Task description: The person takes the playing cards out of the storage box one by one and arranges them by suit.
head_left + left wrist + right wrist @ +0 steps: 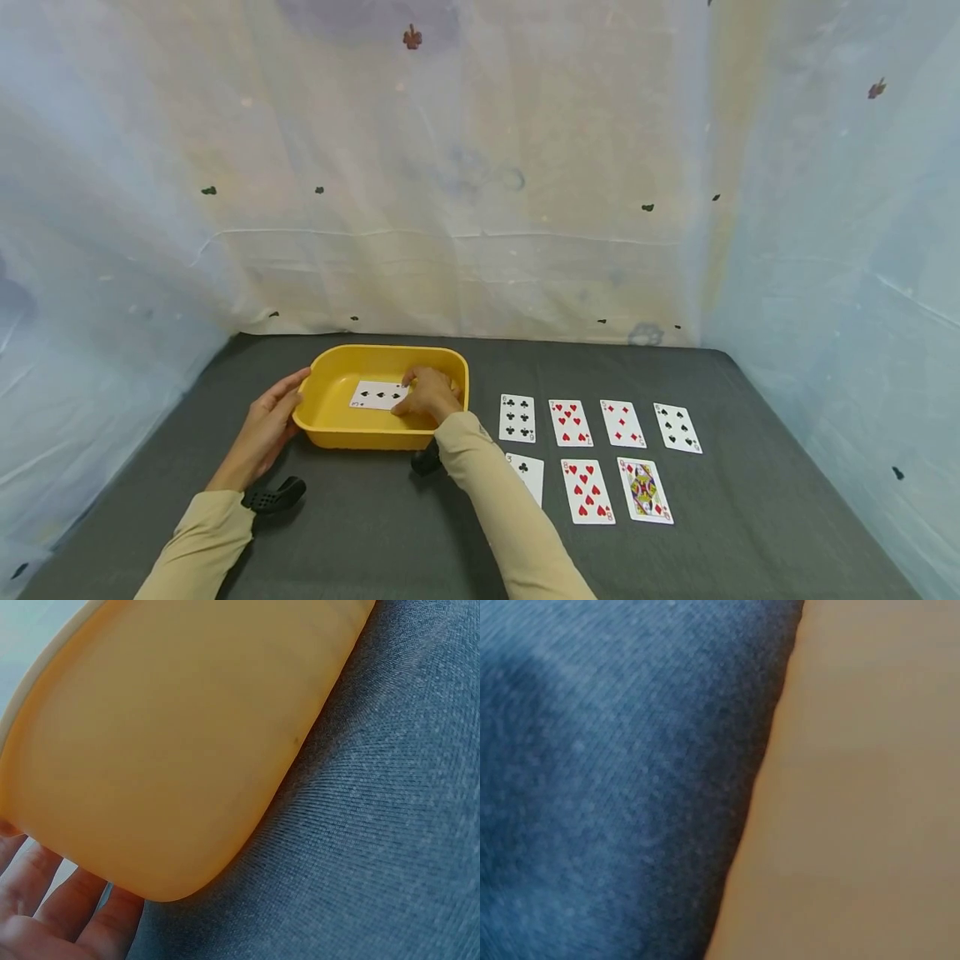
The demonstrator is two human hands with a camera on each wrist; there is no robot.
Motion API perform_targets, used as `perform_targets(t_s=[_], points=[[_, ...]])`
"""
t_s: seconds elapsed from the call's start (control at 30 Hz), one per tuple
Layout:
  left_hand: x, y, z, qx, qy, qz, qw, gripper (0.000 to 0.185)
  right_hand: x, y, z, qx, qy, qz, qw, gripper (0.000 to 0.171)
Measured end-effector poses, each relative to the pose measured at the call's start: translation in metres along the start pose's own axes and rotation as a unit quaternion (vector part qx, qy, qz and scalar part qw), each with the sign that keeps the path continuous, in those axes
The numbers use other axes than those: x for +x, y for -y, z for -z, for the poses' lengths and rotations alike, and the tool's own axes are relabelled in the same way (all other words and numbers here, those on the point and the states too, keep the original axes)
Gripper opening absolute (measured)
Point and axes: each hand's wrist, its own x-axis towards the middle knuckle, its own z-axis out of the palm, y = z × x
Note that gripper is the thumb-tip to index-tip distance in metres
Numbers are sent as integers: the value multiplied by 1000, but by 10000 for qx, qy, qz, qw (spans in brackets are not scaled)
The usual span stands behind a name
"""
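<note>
In the head view a yellow plastic tub point(330, 435) stands on the table, left of the middle. My left hand point(262, 429) rests its fairly straight fingers against the tub's left end; in the left wrist view its fingers point(112, 922) touch the outer wall. My right hand point(429, 393) reaches inside and pinches a playing card point(371, 395), a three of spades, at its right end, thumb on the near edge and fingers on the far one. The card lies face up, low in the tub. The right wrist view shows only the tub's wall point(855, 787) and the cloth.
Face-up cards lie in two rows right of the tub: six of clubs point(517, 418), hearts point(571, 423), diamonds point(622, 424) and spades point(677, 428) behind; a club card point(529, 475) partly under my right sleeve, eight of hearts point(588, 492) and queen of diamonds point(645, 490) in front. Dark cloth point(360, 533) covers the table.
</note>
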Motion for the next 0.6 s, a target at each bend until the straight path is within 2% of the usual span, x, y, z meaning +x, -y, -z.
perform_targets(t_s=[0.3, 0.6], points=[[0, 0, 2, -9, -1, -2, 10000, 58, 3, 0, -1, 29, 185, -51, 9998, 41], [0, 0, 1, 38, -10, 19, 10000, 58, 3, 0, -2, -152, 86, -60, 9998, 41]])
